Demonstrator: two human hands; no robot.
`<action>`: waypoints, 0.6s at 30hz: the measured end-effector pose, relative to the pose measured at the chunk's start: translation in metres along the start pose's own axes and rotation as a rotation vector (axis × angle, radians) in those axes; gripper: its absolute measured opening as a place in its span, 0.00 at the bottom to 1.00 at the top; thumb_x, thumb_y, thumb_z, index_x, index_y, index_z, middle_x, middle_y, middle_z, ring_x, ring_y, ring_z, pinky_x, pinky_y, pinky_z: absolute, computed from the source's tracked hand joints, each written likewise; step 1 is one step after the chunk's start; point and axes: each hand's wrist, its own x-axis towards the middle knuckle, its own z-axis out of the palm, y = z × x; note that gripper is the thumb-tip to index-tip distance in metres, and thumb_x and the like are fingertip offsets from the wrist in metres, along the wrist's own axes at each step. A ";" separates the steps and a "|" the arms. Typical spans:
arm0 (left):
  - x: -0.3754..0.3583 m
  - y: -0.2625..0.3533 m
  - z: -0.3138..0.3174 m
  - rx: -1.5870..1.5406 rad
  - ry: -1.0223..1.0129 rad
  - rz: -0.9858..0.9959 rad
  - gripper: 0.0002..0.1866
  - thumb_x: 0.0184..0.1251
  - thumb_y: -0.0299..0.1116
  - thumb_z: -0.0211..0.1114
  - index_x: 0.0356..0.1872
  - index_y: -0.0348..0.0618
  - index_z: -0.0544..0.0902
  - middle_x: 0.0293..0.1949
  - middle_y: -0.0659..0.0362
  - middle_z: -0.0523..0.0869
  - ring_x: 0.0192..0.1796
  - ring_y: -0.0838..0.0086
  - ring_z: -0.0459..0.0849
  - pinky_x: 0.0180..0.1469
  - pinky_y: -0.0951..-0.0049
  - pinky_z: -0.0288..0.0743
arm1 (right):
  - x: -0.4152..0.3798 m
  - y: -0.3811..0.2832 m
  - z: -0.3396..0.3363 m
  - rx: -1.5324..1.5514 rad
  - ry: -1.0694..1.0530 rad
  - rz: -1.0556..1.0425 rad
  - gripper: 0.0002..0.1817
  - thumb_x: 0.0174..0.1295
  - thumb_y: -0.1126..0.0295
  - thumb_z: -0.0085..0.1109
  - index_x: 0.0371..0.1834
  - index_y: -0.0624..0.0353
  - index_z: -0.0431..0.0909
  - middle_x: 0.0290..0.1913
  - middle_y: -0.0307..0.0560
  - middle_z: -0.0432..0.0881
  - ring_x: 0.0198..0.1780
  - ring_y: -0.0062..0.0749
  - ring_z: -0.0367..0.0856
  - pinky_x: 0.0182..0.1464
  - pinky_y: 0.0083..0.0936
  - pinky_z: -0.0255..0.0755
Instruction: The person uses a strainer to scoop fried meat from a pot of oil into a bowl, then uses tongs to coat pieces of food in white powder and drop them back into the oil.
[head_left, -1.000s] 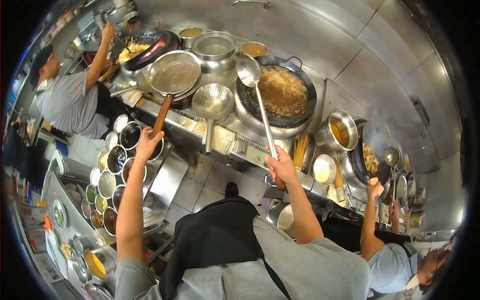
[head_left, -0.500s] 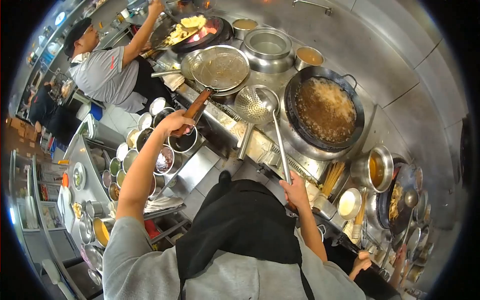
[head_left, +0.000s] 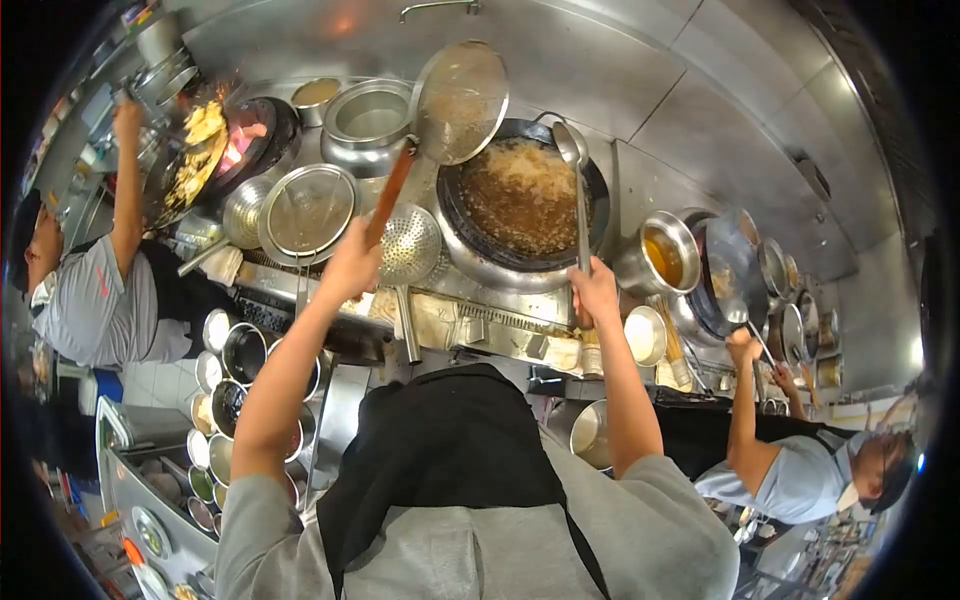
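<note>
My left hand is closed round the wooden handle of a round mesh strainer. The strainer is raised beside the wok, its lower edge overlapping the wok's rim in view. My right hand grips the long metal handle of a ladle, whose bowl is at the far right part of the wok. Bubbling brown oil with pale foam fills the wok. Left of it, a perforated skimmer rests with its handle toward me.
Another round strainer lies to the left, near a large steel pot. A pot of amber liquid stands right of the wok. Co-workers are on both sides; the left one handles a wok over flame. Sauce containers stand at lower left.
My view has turned right. The mesh strainer has lifted off the other strainer toward the wok. The ladle has moved from over the perforated skimmer to the wok.
</note>
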 end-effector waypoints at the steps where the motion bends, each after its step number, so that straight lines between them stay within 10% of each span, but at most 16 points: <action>1: 0.037 -0.027 0.023 0.214 0.101 0.150 0.15 0.62 0.27 0.56 0.49 0.41 0.65 0.31 0.38 0.82 0.34 0.45 0.84 0.36 0.48 0.75 | 0.008 0.001 0.001 0.002 0.035 0.018 0.08 0.60 0.69 0.61 0.34 0.62 0.74 0.16 0.38 0.72 0.13 0.22 0.72 0.16 0.25 0.67; 5: 0.079 -0.011 0.067 0.445 0.052 0.165 0.15 0.65 0.28 0.54 0.50 0.39 0.64 0.35 0.32 0.82 0.43 0.34 0.79 0.46 0.40 0.69 | 0.022 0.016 0.030 -0.195 0.205 0.061 0.13 0.58 0.68 0.63 0.37 0.65 0.73 0.18 0.41 0.74 0.13 0.32 0.73 0.17 0.29 0.70; 10: 0.076 0.012 0.084 -0.019 -0.306 -0.092 0.13 0.60 0.19 0.50 0.44 0.34 0.60 0.23 0.48 0.79 0.16 0.66 0.79 0.16 0.63 0.72 | 0.017 0.021 0.058 0.501 0.067 0.283 0.07 0.63 0.69 0.60 0.39 0.55 0.73 0.19 0.34 0.72 0.14 0.20 0.70 0.13 0.22 0.63; 18: 0.060 0.009 0.092 -0.452 -0.531 -0.271 0.13 0.61 0.19 0.57 0.41 0.34 0.62 0.24 0.54 0.76 0.19 0.70 0.78 0.19 0.68 0.72 | -0.011 0.030 0.035 0.894 -0.097 0.354 0.09 0.67 0.67 0.58 0.46 0.54 0.73 0.20 0.30 0.69 0.16 0.17 0.66 0.15 0.18 0.61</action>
